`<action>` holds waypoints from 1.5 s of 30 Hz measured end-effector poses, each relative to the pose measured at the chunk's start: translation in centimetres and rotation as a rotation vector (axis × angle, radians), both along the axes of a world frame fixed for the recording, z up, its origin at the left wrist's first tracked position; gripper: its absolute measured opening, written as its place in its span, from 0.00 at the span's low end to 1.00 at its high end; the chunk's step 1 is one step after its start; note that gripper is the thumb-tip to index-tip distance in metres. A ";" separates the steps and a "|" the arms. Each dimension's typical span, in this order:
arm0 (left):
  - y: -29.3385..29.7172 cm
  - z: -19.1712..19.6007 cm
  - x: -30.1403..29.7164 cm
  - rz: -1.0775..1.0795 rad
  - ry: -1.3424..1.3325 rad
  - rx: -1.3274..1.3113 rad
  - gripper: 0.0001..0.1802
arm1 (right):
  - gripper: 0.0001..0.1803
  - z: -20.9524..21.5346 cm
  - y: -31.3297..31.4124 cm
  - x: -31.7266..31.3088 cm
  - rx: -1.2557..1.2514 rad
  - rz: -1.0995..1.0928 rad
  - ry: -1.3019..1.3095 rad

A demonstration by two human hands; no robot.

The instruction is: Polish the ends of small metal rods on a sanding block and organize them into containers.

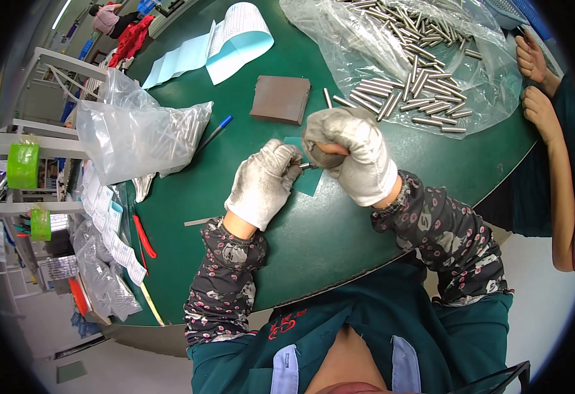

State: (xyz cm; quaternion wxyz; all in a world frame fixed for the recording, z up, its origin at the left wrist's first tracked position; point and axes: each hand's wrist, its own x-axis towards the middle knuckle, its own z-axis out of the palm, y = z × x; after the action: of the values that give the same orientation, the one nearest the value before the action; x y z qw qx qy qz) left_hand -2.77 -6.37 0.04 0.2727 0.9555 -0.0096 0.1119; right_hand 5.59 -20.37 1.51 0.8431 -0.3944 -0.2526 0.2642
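Observation:
My left hand [261, 182], in a worn white glove, pinches a short, shiny metal pin [305, 165] whose end shows between my two hands. Close on its right is my right hand [353, 154], gloved too, with a bare thumb showing. Its fingers are curled closed; whatever they grip is hidden. Under the hands lies a small green sheet [310, 185] on the green table [327, 230]. A brown rectangular block [279, 100] sits just beyond them. Loose metal pins [425, 88] are heaped on a clear plastic sheet [491, 85] at the far right.
A plastic bag of pins [143, 138], a blue pen [215, 132] and red-handled pliers [144, 238] lie left. Printed paper [241, 39] curls at the back. A thin metal strip [203, 222] is near my left wrist. Another person's hands [538, 98] rest at the right edge.

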 end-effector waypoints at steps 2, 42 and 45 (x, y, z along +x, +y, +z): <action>-0.1 0.1 0.1 0.005 0.019 -0.021 0.10 | 0.18 0.1 0.2 0.6 -0.038 0.047 -0.060; -0.1 0.1 0.2 0.021 -0.002 0.009 0.09 | 0.17 -0.7 -0.4 0.6 0.008 -0.081 -0.032; -0.2 0.1 0.2 0.018 -0.005 0.011 0.09 | 0.17 -0.8 -0.8 1.0 0.065 0.080 0.048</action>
State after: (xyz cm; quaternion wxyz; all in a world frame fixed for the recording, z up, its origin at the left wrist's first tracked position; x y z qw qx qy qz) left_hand -2.60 -6.54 0.18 0.2666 0.9567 -0.0022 0.1165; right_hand 6.61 -21.19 0.70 0.8502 -0.3499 -0.2562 0.2986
